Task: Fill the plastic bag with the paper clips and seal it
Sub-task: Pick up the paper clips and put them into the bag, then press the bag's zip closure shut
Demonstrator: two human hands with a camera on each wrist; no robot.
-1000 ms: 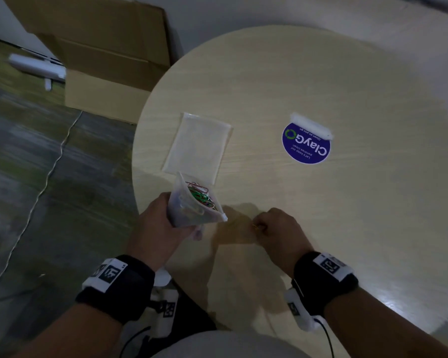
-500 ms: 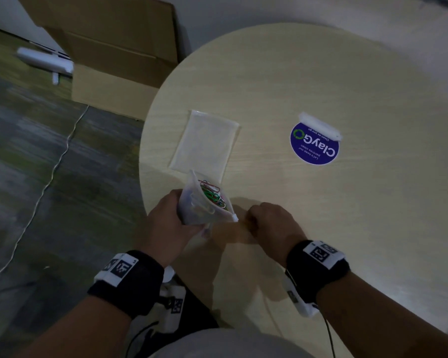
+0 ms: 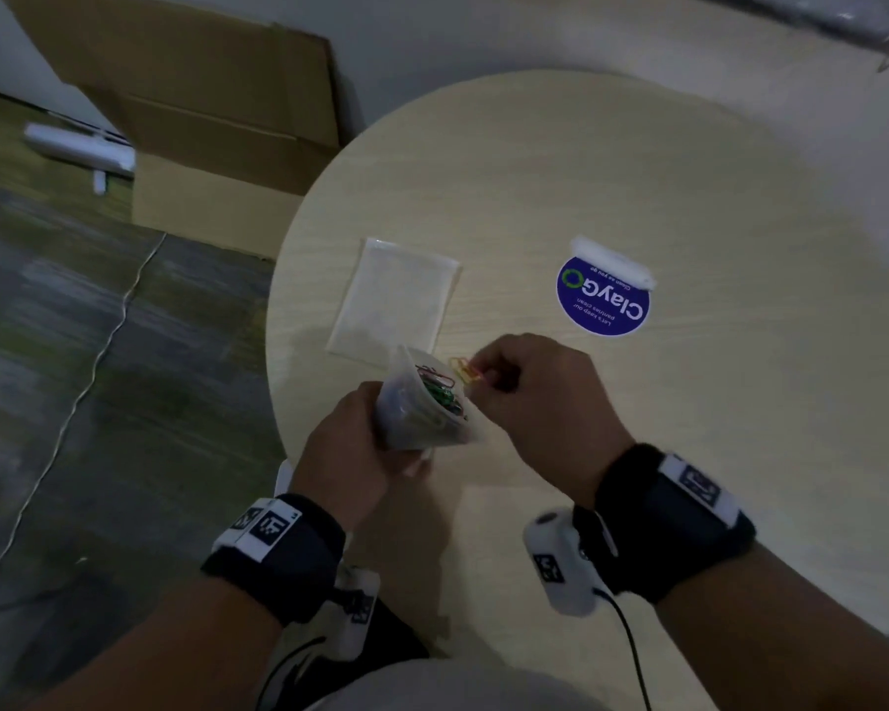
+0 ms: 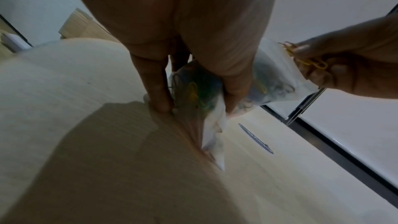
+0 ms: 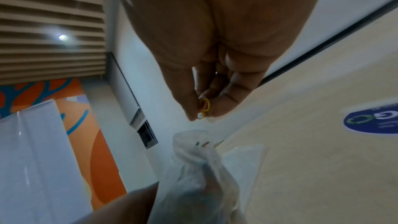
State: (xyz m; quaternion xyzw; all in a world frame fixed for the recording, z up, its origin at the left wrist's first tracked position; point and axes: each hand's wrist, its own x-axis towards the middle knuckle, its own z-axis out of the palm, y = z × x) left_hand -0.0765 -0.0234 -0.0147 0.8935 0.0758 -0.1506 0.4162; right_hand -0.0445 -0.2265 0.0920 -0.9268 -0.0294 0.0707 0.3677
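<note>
Head view: a bag (image 3: 422, 407) is held upright in the left hand (image 3: 350, 438) over the near edge of the table (image 3: 637, 171), its mouth open upward and red and green clips (image 3: 440, 390) seen inside. The grip of the left hand is closed round the bag's lower body, as shown in the left wrist view, where the fingers (image 4: 234, 81) are wrapped over the filled part and the loose bottom corner hangs below, just off the table. Yellow clips (image 3: 464, 371) are pinched in the right hand (image 3: 535, 397) between thumb and fingertips, right beside the bag's mouth; the exact count cannot be told, though more than one loop is suggested in the left wrist view. In the right wrist view the pinched clips are seen above the mouth and slightly aside from it. Step in hand, as judged: dropping these clips in. For a clean drop, the pinch is best carried squarely over the opening before release, with the mouth kept spread by the left hand and the bag kept upright so that nothing already inside is spilled. Tangled clips may catch on the rim, so release low within the mouth is advised. No loose clips are seen on the table. A second bag (image 3: 396, 300), flat, lies farther out, well apart from a round blue sticker (image 3: 604, 305). Sealing is not yet begun.
</note>
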